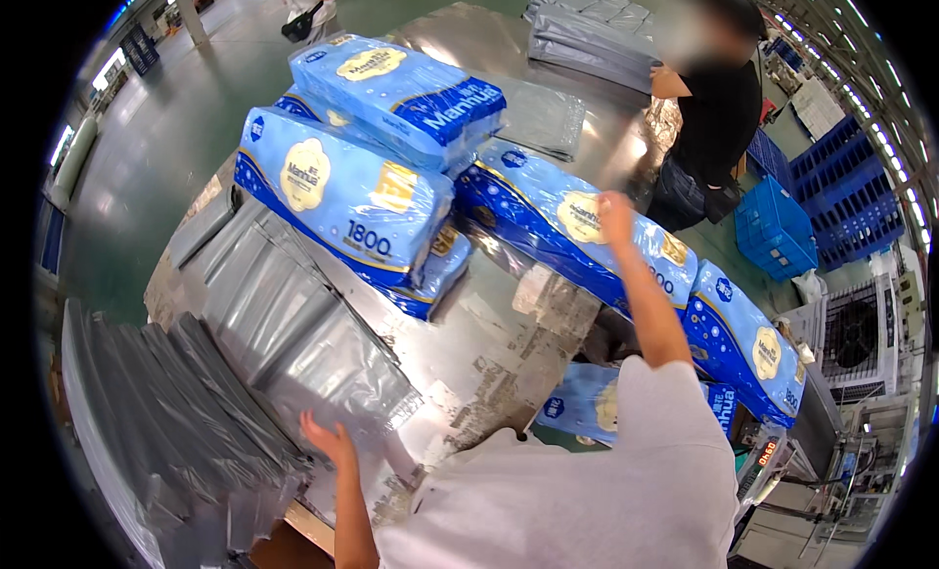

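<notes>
My right hand (615, 217) is over the top of a long blue plastic-wrapped tissue pack (538, 196), with its fingers curled in. Whether they pinch the wrapping is hidden. My left hand (329, 438) is open with fingers spread and holds nothing. It hovers at the near edge of a pile of flat grey plastic bags (313, 325), beside a thick stack of similar bags (186, 413) on the left. Several blue tissue packs (333, 193) are heaped on the metal table ahead, one (391, 90) lying across the top.
Another tissue pack (748, 344) lies behind the one at my right hand, along a conveyor (817, 422). One more pack (579, 398) sits lower, under my right arm. Across the metal table (469, 359), a co-worker (719, 109) stands by stacked grey bundles (592, 31). Blue crates (778, 227) stand beyond.
</notes>
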The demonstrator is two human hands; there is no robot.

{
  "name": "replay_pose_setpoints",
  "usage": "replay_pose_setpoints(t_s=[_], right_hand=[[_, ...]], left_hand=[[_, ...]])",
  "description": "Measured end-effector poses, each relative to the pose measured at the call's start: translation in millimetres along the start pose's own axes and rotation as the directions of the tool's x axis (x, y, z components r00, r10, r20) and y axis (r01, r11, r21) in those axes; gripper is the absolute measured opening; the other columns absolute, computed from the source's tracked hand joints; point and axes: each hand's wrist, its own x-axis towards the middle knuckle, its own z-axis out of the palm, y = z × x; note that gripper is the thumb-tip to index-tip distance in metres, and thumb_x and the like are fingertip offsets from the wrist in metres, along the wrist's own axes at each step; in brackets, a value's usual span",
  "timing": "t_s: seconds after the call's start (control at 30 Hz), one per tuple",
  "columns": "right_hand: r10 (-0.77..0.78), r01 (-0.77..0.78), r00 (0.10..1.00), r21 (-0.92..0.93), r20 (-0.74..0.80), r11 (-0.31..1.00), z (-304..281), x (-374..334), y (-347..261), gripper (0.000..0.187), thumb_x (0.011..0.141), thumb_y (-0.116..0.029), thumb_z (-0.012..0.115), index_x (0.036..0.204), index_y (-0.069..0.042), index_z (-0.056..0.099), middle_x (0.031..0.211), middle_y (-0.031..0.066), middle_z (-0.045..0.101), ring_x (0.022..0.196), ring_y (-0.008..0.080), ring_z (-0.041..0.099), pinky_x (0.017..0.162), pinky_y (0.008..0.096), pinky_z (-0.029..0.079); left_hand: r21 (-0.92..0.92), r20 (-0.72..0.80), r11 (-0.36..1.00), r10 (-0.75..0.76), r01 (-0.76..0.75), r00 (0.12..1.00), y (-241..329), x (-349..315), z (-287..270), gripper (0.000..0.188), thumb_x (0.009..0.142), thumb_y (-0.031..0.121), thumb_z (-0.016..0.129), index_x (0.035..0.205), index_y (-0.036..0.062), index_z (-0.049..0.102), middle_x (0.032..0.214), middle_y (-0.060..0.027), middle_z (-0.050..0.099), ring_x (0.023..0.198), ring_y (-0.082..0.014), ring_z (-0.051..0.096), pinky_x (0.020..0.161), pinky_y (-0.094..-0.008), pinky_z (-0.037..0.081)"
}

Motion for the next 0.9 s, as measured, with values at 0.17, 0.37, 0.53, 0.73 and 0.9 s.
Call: replay_pose_setpoints(t_s=[0.17,0.37,0.53,0.73,0.9], right_hand=[[0.498,-0.372,0.67,-0.332,0.55,0.867,-26.6,-1.4,128.8,0.075,0.079,-0.063,0.035,0.117,0.0,0.049,0.121,0.0213,0.049,0.113,0.0335,0.046,0.093,0.04,0.036],[0.156,-0.322,0.172,-0.094,0.973,0.942,-66.9,-32.7,59.8,0.079,0.078,-0.07,0.029,0.097,0.0,0.061,0.084,0.0163,0.064,0.075,0.0279,0.063,0.071,0.0359,0.047],[0.079,-0.58,0.523,0.287,0.849,0.763,17.8,-159.8,88.6,0.068,0.084,-0.061,0.034,0.092,0.001,0.061,0.08,0.0133,0.063,0.076,0.0258,0.06,0.074,0.0334,0.046],[-0.252,-0.865,0.456,0.359,0.854,-0.351,15.6,-214.3,-21.8,0.063,0.088,-0.048,0.04,0.129,-0.002,0.036,0.126,0.0158,0.044,0.11,0.0289,0.048,0.094,0.0377,0.038],[-0.277,-0.88,0.357,0.222,0.892,-0.419,-18.7,-199.1,-3.0,0.053,0.088,-0.044,0.039,0.121,-0.003,0.046,0.112,0.0145,0.055,0.096,0.0275,0.056,0.083,0.0378,0.046]], left_hand=[[-0.19,0.321,0.981,0.088,-0.027,0.943,69.5,-58.1,55.9,0.044,0.069,0.002,0.058,0.112,0.0028,0.046,0.121,-0.0179,0.042,0.116,-0.0325,0.036,0.099,-0.0399,0.026],[-0.469,0.846,0.636,0.123,0.613,0.519,176.8,-116.1,175.0,0.046,0.089,0.04,0.044,0.116,0.0027,0.047,0.103,-0.0054,0.053,0.094,-0.0143,0.048,0.084,-0.0294,0.039],[-0.317,0.814,0.875,0.052,0.367,0.578,210.3,-171.0,267.7,0.05,0.092,0.042,0.027,0.115,0.0035,0.049,0.106,-0.0217,0.052,0.103,-0.0343,0.046,0.09,-0.0436,0.033],[-0.414,0.811,0.46,-0.206,0.786,0.548,149.4,-204.3,283.6,0.049,0.092,0.041,0.027,0.122,0.0054,0.044,0.114,-0.0186,0.05,0.103,-0.0295,0.047,0.092,-0.0369,0.034],[-0.321,0.928,0.351,-0.067,0.88,0.365,295.8,-107.7,115.3,0.044,0.092,0.034,0.037,0.121,0.0026,0.044,0.11,-0.0089,0.057,0.096,-0.0181,0.055,0.086,-0.0331,0.042]])
